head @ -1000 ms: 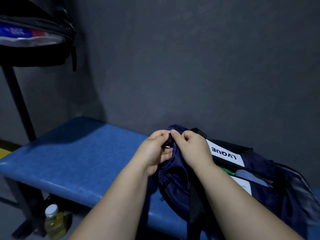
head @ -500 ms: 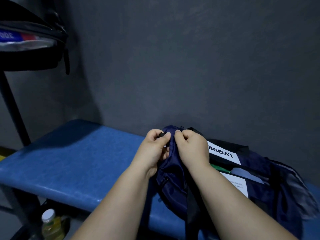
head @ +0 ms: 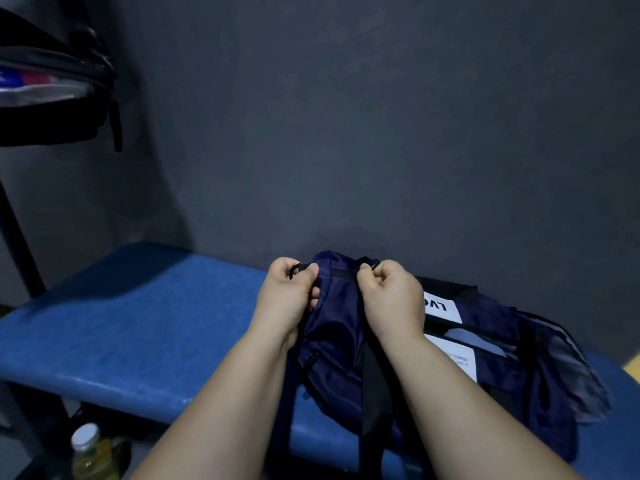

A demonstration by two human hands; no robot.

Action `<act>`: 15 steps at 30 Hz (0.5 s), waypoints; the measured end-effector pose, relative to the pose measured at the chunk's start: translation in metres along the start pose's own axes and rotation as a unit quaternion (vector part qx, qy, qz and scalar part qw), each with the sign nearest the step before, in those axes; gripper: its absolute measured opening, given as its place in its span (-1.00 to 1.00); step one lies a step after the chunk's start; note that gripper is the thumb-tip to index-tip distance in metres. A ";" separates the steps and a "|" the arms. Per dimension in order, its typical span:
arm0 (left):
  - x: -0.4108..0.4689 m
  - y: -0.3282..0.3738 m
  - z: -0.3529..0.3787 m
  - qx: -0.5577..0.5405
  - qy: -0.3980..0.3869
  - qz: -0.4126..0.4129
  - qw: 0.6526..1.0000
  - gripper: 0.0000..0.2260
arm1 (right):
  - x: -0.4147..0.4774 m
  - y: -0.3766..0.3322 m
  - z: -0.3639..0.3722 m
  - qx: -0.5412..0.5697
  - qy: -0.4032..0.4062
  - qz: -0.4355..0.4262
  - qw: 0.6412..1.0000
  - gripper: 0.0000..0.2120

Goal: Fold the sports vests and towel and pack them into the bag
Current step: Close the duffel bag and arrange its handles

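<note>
Right of centre in the frame, on the blue padded table, lies the navy nylon duffel bag, its near end raised and bunched between both hands. The left hand has its grip curled, pinching a small black fitting at the bag's top edge; whether it is a ring or a pull I cannot tell. The right hand pinches a black clip on the same edge, fingers folded tight. A broad black webbing strap hangs down between the wrists. Further right the bag's mouth gapes, with pale blue folded cloth showing between white printed labels — packing looks largely done, and closing seems the step in hand. The fabric is thin, soft and probably slick; it sags wherever unsupported, so hold belongs on the hardware, the strap or the seamed edge — not the loose panel. Light contents, I judge.
</note>
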State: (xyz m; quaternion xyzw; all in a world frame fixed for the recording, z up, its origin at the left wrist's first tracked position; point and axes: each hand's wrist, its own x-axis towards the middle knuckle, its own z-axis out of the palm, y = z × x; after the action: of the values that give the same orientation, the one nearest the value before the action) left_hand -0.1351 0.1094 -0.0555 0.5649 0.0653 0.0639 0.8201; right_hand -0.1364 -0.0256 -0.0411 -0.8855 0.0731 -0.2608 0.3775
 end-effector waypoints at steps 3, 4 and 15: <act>0.003 0.001 -0.004 -0.004 0.011 -0.009 1.000 -0.88 | -0.001 0.008 -0.006 -0.008 0.002 0.003 1.000 -0.66; 0.004 0.001 -0.005 -0.002 0.015 -0.011 1.000 -0.88 | -0.001 0.011 -0.009 -0.018 0.002 0.003 1.000 -0.66; 0.014 -0.010 -0.010 0.019 0.070 -0.012 0.997 -0.90 | -0.001 0.041 -0.053 -0.112 0.040 0.030 0.992 -0.69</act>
State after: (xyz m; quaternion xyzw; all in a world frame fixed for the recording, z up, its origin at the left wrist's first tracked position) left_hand -0.1228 0.1172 -0.0689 0.5741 0.1308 0.0919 0.8030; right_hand -0.1617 -0.0874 -0.0400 -0.9084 0.1431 -0.2750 0.2804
